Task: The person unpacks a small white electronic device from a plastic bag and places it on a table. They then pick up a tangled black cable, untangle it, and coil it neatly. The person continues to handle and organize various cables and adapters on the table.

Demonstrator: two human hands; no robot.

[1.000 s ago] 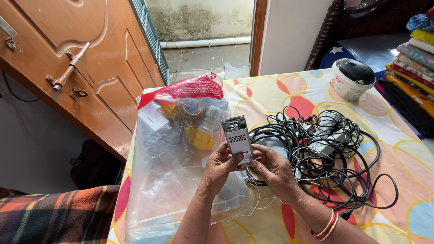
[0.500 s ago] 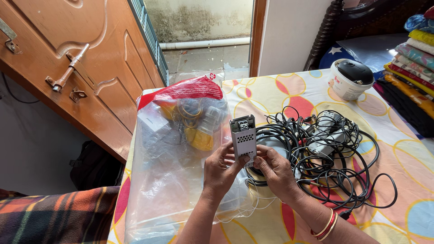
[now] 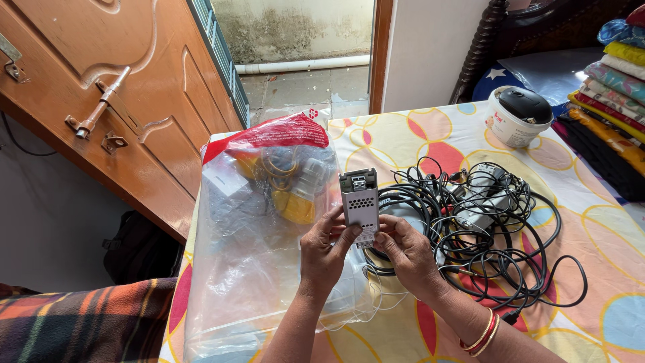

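Both hands hold a small grey metal box (image 3: 360, 204) with rows of vent holes and a terminal end facing away from me. My left hand (image 3: 324, 254) grips its lower left side, and my right hand (image 3: 407, 255) pinches its lower right corner. The box is held upright above a table with a colourful circle-print cloth (image 3: 430, 134). Thin white wires trail under my hands. A tangle of black cables (image 3: 484, 235) with grey adapters lies just right of my right hand.
A clear plastic bag with a red top (image 3: 269, 202), holding yellow parts, lies left of the box. A white tub with a black lid (image 3: 521, 115) stands at the back right. Folded fabrics (image 3: 615, 81) are stacked far right. A wooden door (image 3: 114, 101) stands left.
The grey box has turned upright from a slight leftward lean and shifted a little right. Both hands stayed on its lower end.
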